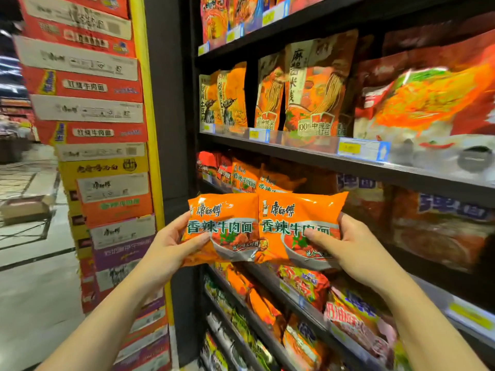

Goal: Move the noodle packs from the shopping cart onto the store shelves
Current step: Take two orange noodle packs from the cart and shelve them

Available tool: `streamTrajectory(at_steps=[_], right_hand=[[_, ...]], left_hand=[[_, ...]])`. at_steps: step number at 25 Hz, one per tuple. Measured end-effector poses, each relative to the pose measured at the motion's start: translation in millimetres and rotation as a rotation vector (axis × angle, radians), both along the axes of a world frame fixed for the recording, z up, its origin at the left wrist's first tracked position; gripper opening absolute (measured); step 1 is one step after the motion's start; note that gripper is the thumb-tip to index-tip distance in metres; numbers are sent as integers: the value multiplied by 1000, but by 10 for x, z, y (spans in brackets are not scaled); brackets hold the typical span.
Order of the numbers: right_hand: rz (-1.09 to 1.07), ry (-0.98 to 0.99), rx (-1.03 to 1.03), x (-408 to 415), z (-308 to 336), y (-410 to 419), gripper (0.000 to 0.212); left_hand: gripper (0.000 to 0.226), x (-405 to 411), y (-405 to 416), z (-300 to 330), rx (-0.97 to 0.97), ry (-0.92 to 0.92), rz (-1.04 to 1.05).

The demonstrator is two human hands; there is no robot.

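Store shelves (348, 163) behind, left hand (171, 247) and right hand (345, 245) each pinching, seemingly firmly, one noodle pack (227, 223)

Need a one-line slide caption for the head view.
Left hand and right hand each hold an orange noodle pack before the store shelves.

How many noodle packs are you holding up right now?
2. One orange pack is gripped by the left hand, the other by the right hand, side by side; more could be hidden behind.
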State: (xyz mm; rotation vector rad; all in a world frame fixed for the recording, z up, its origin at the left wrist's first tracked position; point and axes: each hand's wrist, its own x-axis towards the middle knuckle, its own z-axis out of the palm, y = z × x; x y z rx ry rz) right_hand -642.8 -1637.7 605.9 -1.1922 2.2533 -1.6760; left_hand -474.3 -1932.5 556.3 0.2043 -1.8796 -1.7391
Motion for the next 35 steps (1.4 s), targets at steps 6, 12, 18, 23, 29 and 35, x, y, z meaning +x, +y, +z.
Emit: streamTrajectory(at_steps=[6,12,18,23,29,35], right_hand=[[-91,-27,11,-550,-29,-650,37],[-290,-26,-37,-923,-129,-1335,32],[-568,-4,-90,-1179,-179,-1990,30],[-744,44,-131,-1327,-179,-2155,29],[-865,14,12,-1454,-229,-2113,25],[-857,-153,185,-1550,-78,-1975,32]], left_hand=[[53,-881,-812,-51,-16,-10,-67],[58,-1965,-1726,-83,-41,28,-269],[75,-2908,-2475,133,-158,92,-430],[64,-3428,-2636,165,-275,188,-416],[59,-3671,-2452,53,-537,128,-349],[29,-3741,-2324,164,-764,-59,-343]])
